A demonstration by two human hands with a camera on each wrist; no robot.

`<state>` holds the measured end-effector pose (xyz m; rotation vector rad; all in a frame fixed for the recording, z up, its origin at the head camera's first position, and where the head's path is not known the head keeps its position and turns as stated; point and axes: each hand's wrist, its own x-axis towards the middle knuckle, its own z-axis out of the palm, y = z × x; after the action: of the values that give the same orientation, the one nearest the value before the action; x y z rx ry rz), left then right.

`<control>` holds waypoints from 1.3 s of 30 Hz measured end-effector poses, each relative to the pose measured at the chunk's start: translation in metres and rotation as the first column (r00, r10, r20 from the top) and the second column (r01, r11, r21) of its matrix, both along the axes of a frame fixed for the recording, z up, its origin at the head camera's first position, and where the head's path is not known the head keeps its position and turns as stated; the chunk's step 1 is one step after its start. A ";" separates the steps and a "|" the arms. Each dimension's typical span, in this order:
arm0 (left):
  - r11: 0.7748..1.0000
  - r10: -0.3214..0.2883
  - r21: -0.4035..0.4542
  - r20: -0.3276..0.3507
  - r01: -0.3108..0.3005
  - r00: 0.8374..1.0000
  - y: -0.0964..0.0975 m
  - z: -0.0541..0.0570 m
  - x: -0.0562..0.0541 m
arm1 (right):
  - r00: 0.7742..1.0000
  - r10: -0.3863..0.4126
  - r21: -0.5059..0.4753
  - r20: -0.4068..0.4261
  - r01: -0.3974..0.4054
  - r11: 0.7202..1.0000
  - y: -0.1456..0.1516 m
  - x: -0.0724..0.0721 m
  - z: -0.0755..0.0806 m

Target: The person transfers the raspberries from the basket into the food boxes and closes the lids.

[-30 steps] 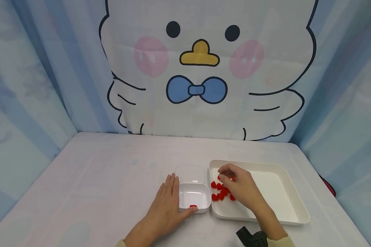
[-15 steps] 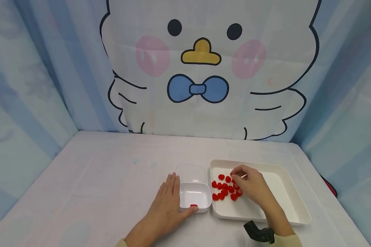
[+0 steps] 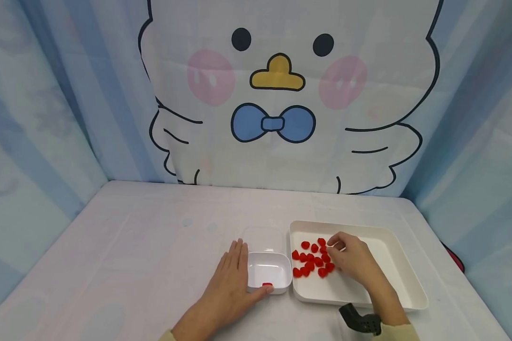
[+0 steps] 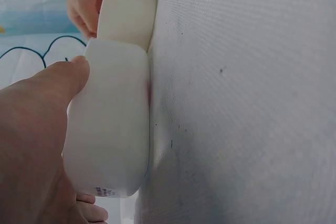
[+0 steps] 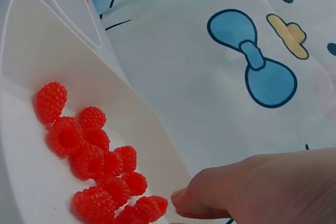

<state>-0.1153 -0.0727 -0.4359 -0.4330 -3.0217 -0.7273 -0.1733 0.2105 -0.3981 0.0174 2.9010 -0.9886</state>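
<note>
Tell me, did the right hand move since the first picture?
Yes. Against the tray, the right hand has moved rightward, farther from the box.

Soft, even light fills the head view, with faint shadows on the table (image 3: 153, 246) and slightly smeared fine detail. The left wrist view is greyer and dimmer, the print (image 4: 105, 191) barely legible; the right shows the raspberries (image 5: 86, 160) fairly crisp.

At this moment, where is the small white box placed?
In the head view, the small white box sits between the left hand, on its left, and the white tray, on its right.
</note>
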 end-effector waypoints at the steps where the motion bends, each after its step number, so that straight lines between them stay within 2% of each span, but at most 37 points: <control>1: 1.000 0.001 0.000 -0.002 -0.001 1.000 0.000 0.000 0.000 | 1.000 -0.001 0.006 0.013 0.001 1.000 0.001 0.000 0.000; 9: 1.000 -0.002 0.011 0.000 0.002 1.000 -0.001 0.001 0.000 | 0.993 0.001 0.033 0.120 -0.005 0.999 0.001 -0.001 -0.005; 16: 1.000 -0.002 0.010 0.011 0.002 1.000 -0.001 0.001 0.001 | 0.984 0.004 0.049 0.181 -0.013 0.999 0.000 0.000 -0.002; 21: 1.000 0.001 0.012 0.010 -0.001 1.000 -0.001 0.001 0.000 | 0.983 0.040 0.035 0.177 -0.047 0.998 -0.001 0.000 -0.003; 33: 1.000 0.000 0.020 -0.002 0.000 1.000 -0.001 0.000 0.000 | 0.979 0.050 0.045 0.197 -0.060 0.997 -0.005 0.000 -0.001; 39: 1.000 0.002 0.017 0.012 -0.002 1.000 -0.001 0.001 -0.001 | 0.986 0.053 0.053 0.158 -0.062 0.997 -0.004 0.002 0.003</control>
<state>-0.1159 -0.0739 -0.4348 -0.4269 -3.0244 -0.7583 -0.1716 0.2061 -0.3956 0.0147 2.7689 -0.8535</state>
